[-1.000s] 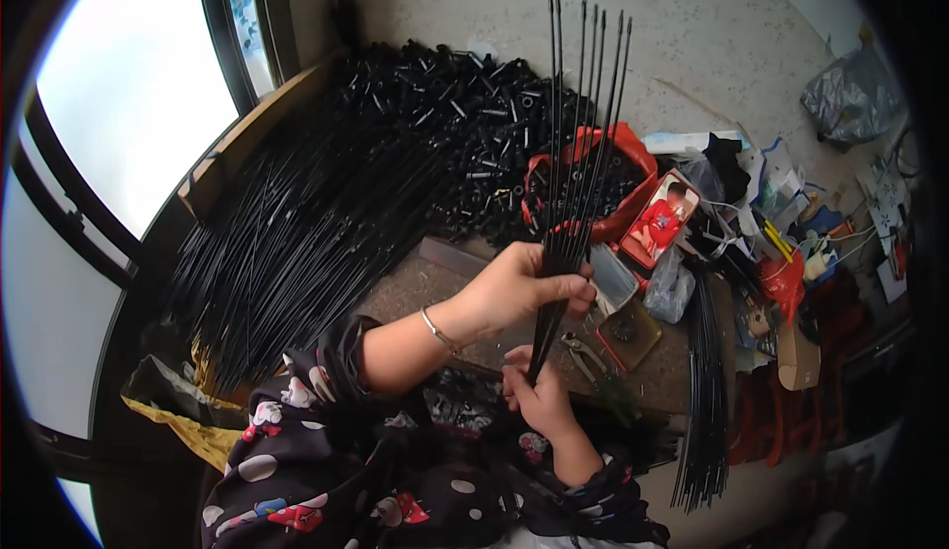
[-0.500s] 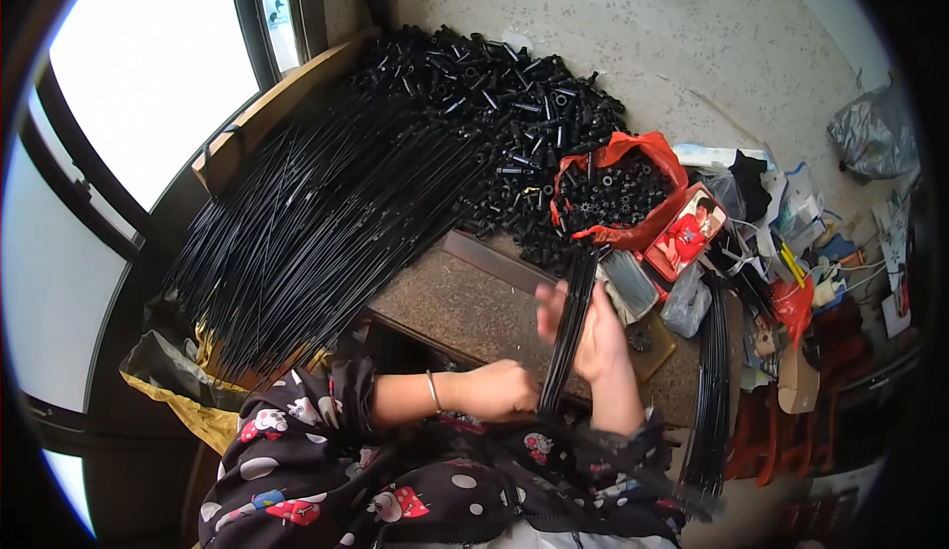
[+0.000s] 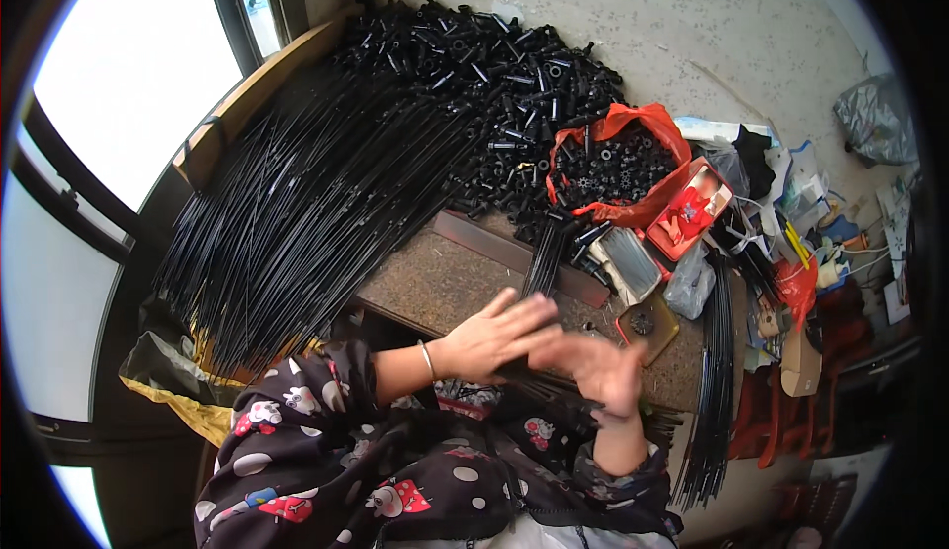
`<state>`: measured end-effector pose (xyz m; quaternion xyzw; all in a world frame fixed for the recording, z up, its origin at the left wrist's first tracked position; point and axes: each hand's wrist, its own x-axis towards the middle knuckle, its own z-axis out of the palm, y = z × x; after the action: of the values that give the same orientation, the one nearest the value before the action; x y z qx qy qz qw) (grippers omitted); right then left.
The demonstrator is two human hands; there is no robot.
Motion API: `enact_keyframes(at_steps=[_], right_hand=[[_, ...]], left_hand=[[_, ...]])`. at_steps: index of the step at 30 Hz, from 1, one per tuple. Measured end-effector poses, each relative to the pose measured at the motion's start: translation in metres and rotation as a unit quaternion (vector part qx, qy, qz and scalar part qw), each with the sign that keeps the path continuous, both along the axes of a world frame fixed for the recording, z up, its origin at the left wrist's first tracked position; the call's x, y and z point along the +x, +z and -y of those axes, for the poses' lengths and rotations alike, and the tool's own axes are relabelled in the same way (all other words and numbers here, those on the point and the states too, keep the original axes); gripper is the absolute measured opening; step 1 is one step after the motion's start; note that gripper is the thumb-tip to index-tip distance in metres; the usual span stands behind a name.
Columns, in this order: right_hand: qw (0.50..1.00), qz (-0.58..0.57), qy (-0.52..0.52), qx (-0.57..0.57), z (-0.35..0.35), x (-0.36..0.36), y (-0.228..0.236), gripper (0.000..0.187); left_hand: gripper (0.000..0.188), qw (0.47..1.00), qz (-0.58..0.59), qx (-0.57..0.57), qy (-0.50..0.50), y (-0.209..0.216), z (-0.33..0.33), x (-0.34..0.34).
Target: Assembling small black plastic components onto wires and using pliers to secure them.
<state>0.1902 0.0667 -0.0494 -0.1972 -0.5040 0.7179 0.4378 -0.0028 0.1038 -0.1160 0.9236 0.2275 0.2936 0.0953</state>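
Observation:
My left hand (image 3: 499, 337) lies over a slim bundle of thin black rods (image 3: 543, 260), its fingers stretched out flat. Close beside it, my right hand (image 3: 593, 369) is smeared by motion, but its fingers look spread. Neither hand visibly grips the rods; the palms cover the bundle's middle. The rods' far ends reach up to a pile of black tubular parts (image 3: 465, 55). Under my hands the bundle's near end runs toward my lap, partly hidden.
Many long black rods (image 3: 297, 223) cover the table's left. A red plastic bag (image 3: 664, 129) holds small black toothed parts. Right of it are a phone (image 3: 689, 215) in a red case, a clear box (image 3: 631, 262), and another rod bundle (image 3: 712, 391) hanging over the brown table's (image 3: 425, 277) edge.
My left fist has opened and moved up and right over the rods. My right hand has come down and left beside it. The bundle has tipped lower, and the view has shifted slightly.

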Motion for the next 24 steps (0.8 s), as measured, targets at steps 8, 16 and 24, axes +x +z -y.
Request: enact_keyframes(at_steps=[8, 16, 24], right_hand=[[0.949, -0.092, -0.007, -0.302, -0.079, -0.002, -0.093, 0.063], [0.998, -0.061, -0.024, -0.024, -0.022, -0.01, -0.017, 0.063], [0.93, 0.289, -0.192, 0.123, 0.024, -0.026, 0.007, 0.019]], left_hand=[[0.058, 0.949, -0.021, 0.066, -0.309, -0.044, -0.021, 0.02], [0.043, 0.955, 0.06, -0.136, -0.255, -0.033, -0.024, 0.015], [0.037, 0.948, 0.1, -0.173, -0.246, -0.012, -0.019, 0.01]])
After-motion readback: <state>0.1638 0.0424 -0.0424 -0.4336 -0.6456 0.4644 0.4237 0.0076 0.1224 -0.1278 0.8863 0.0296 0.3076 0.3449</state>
